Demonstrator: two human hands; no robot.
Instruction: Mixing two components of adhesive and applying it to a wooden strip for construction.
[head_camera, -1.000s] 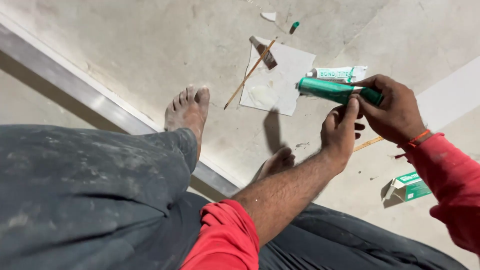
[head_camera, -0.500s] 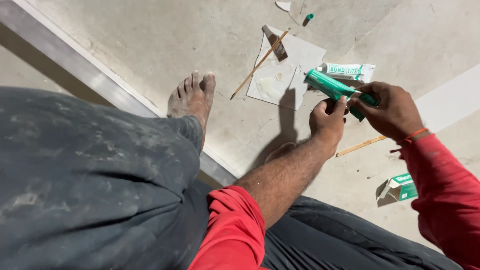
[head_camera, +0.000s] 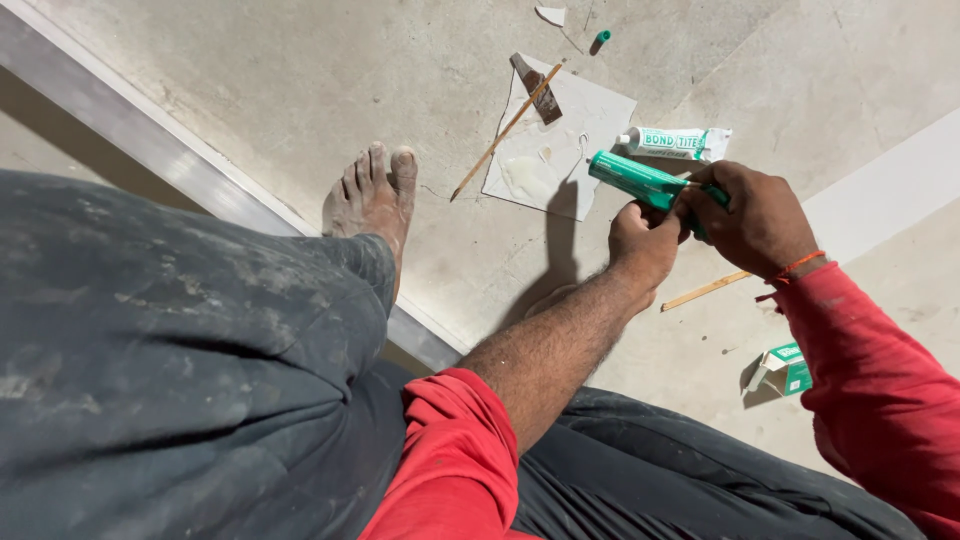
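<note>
**Green tube held in both hands, nozzle over the white sheet**

Compared with a second ago the green tube (head_camera: 648, 181) sits a bit lower and closer to the white sheet (head_camera: 560, 140) – the nozzle end now hangs over the sheet's right edge, right by the glossy puddle (head_camera: 527, 177) already there. So to me it looks like squeezing is either on or about to be, though I can't see anything coming out.

Hands: the right hand (head_camera: 757, 218) is closed around the back end of the tube, and the left hand (head_camera: 645, 240) is curled under it, thumb against the body. Both gripping the same tube.

Containers – a white tube with green print (head_camera: 672, 143) lies on the floor just past the green one, cap on as far as I can tell. A small green-and-white carton (head_camera: 780, 368) sits open by the right sleeve; can't see inside it. A loose green cap (head_camera: 600, 39) lies further up.

Also around: a thin stick (head_camera: 505, 130) across the sheet's corner, another stick (head_camera: 705, 291) under the right wrist, bare foot (head_camera: 372, 197) next to the metal strip (head_camera: 150, 150).
</note>
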